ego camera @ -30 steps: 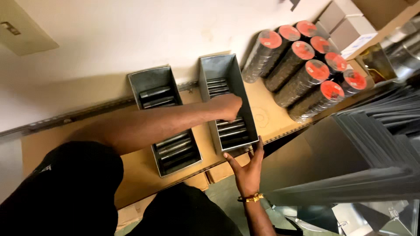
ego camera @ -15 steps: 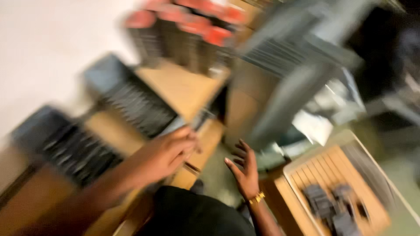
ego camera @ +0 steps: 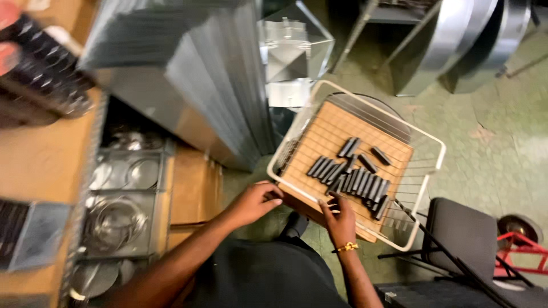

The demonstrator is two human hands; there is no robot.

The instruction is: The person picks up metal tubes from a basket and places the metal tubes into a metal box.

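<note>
A white wire basket [ego camera: 429,171] lined with cardboard stands in front of me on a low stand. Several short dark metal bars [ego camera: 355,174] lie in a loose heap on the liner. My left hand [ego camera: 254,202] curls its fingers around the basket's near left corner. My right hand [ego camera: 340,219], with a gold bracelet at the wrist, reaches over the near rim. Its fingertips rest on the closest bars, and nothing is lifted.
A stack of folded sheet-metal ducts [ego camera: 188,74] leans just left of the basket. Shelves on the left hold round metal caps [ego camera: 117,219], a grey bin [ego camera: 25,236] and dark rolls [ego camera: 40,68]. A black chair [ego camera: 462,234] and a red hand truck [ego camera: 522,242] stand at right.
My view has swung from the shelf with the grey bins to the floor side. Both hands left the bins and came to the wire basket.
</note>
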